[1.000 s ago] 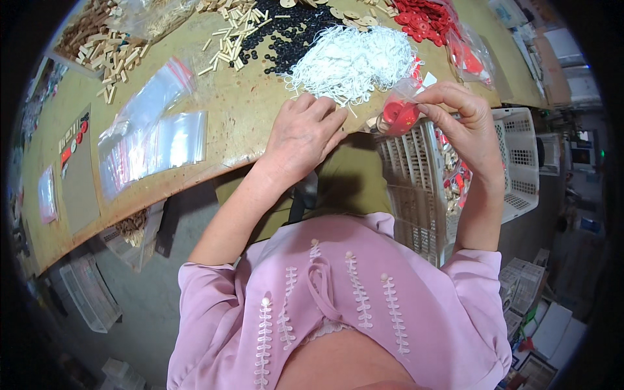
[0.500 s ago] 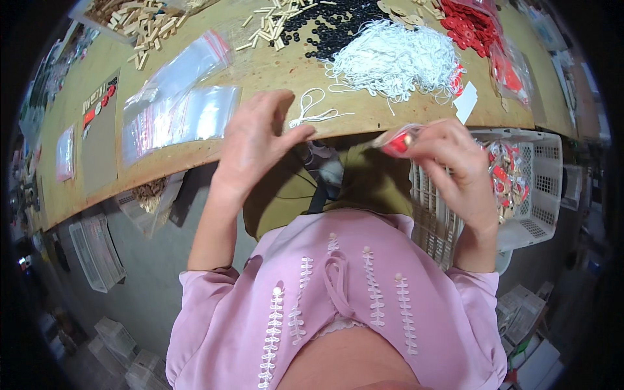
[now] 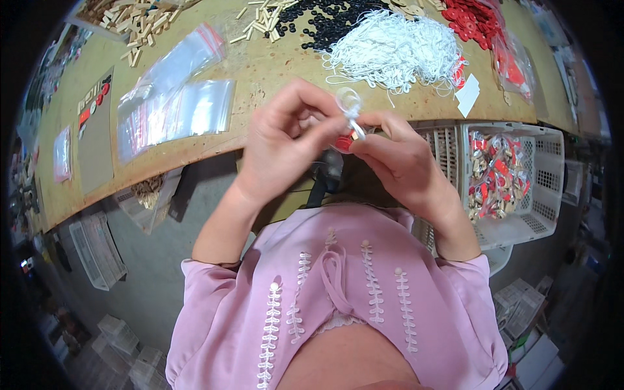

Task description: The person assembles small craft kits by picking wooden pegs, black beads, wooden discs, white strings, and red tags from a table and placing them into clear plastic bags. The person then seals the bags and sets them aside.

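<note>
I see the left hand (image 3: 279, 140) and right hand (image 3: 404, 159) pinching limp white cord (image 3: 351, 112) and, seemingly, a slippery plastic bag (image 3: 343, 143), best rim-held.

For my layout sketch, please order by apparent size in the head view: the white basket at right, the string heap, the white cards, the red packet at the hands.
1. White basket
2. String heap
3. Unsure: white cards and red packet; fingers partly hide the packet.
</note>
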`<action>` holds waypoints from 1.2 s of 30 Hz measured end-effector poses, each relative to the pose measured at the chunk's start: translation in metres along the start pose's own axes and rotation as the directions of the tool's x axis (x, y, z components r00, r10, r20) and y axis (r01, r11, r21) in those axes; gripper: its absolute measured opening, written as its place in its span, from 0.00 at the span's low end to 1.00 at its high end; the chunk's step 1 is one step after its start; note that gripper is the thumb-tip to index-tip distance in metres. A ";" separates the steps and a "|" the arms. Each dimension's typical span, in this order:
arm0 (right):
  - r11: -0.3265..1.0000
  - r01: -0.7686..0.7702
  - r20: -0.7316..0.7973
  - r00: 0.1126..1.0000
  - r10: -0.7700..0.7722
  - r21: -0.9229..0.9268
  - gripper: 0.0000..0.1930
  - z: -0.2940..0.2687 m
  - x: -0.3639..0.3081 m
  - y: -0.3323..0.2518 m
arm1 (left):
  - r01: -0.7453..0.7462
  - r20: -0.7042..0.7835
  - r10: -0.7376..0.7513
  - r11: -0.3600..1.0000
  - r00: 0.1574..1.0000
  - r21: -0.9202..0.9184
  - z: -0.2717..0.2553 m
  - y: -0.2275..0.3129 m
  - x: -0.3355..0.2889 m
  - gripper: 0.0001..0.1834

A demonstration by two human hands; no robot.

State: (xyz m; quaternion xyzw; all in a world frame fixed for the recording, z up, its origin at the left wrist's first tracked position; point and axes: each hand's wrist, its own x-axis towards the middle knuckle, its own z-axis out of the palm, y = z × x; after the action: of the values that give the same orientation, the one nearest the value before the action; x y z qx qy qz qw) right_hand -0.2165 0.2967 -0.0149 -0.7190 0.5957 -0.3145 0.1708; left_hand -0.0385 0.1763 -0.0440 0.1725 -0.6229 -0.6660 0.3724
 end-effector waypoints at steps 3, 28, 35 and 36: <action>0.999 0.013 -0.035 0.999 -0.011 0.052 0.07 0.001 0.003 -0.002 | -0.301 0.167 0.250 0.769 0.954 0.565 0.004 -0.005 -0.001 0.12; 0.976 -0.005 -0.101 0.995 0.027 0.217 0.11 0.005 0.006 0.005 | -0.029 0.062 0.008 0.937 0.998 0.348 -0.011 -0.013 -0.016 0.16; 0.979 -0.030 -0.089 0.995 0.049 0.202 0.07 0.005 0.016 0.012 | 0.136 -0.083 -0.129 0.987 0.988 0.090 -0.003 -0.024 -0.025 0.04; 0.971 -0.051 -0.064 0.996 0.068 0.234 0.06 0.004 0.016 0.013 | 0.152 -0.101 -0.148 0.988 0.984 0.034 -0.001 -0.024 -0.026 0.04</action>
State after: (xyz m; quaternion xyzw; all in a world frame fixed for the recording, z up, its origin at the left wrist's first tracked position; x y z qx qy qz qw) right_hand -0.2218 0.2779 -0.0222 -0.6643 0.5819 -0.4023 0.2415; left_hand -0.0276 0.1927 -0.0731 0.2589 -0.6029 -0.6697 0.3477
